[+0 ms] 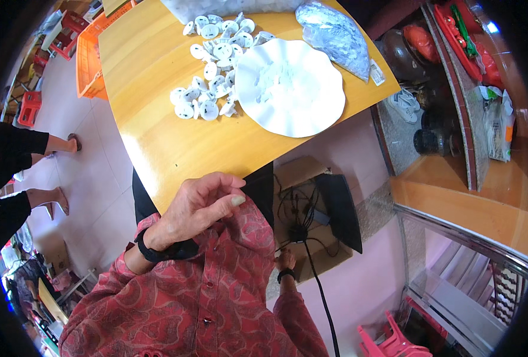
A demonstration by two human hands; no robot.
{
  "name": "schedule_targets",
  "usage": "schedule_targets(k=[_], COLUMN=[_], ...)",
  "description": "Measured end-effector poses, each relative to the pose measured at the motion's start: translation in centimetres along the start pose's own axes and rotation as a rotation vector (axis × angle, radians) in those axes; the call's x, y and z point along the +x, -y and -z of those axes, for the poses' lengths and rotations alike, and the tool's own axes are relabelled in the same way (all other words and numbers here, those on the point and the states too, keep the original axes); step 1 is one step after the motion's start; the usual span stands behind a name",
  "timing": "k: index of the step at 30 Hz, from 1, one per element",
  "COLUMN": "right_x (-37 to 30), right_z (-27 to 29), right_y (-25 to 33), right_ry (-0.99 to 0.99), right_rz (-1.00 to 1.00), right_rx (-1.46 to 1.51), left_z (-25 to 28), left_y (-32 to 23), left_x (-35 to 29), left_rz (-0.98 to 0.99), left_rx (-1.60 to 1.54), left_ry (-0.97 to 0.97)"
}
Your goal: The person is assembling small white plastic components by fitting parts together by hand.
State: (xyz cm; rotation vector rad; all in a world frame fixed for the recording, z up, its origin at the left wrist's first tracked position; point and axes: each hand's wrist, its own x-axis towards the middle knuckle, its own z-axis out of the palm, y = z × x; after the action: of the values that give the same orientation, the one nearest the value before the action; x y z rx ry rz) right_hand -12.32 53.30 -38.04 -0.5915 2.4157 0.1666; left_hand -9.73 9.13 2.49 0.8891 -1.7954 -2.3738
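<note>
My left hand [199, 205] hovers at the near edge of the wooden table [151, 77], in front of my red patterned shirt. Its fingers are loosely curled, the thumb stands a little apart from them, and nothing shows between. Low on the right, my right hand [286, 260] is at the side of a cardboard box [329, 257] with black cables [299, 229] in it. Its fingers are mostly hidden, so any hold is unclear. Several round white plastic pieces [209, 110] lie in a loose pile beside a wavy-rimmed white plate [320, 116], which bears small whitish bits.
A clear plastic bag of small silvery pieces [338, 38] lies at the table's far right. Behind the pile is a translucent bag [228, 7]. An orange crate [91, 59] stands left of the table. Stone shelves [463, 119] rise at right. Another person's legs [44, 199] show at left.
</note>
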Motion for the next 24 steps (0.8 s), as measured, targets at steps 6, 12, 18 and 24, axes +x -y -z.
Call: schedule_targets(k=[6, 12, 18, 24], right_x=[0.5, 0.9, 0.5, 1.5], right_z=[1.7, 4.8, 9.8, 10.1], right_y=[1.9, 3.3, 4.9, 4.4], right_ry=[0.080, 0.223, 0.202, 0.031], right_rz=[-0.035, -0.292, 0.018, -0.037], right_rx=[-0.027, 0.157, 0.049, 0.106], left_z=[0.1, -1.0, -1.4, -3.4], left_y=[0.4, -0.7, -0.1, 0.2], left_x=[-0.3, 0.0, 0.3, 1.6], left_rz=[-0.036, -0.024, -0.179, -0.241], left_rx=[0.035, 0.200, 0.330, 0.301], left_ry=[-0.006, 0.018, -0.023, 0.146])
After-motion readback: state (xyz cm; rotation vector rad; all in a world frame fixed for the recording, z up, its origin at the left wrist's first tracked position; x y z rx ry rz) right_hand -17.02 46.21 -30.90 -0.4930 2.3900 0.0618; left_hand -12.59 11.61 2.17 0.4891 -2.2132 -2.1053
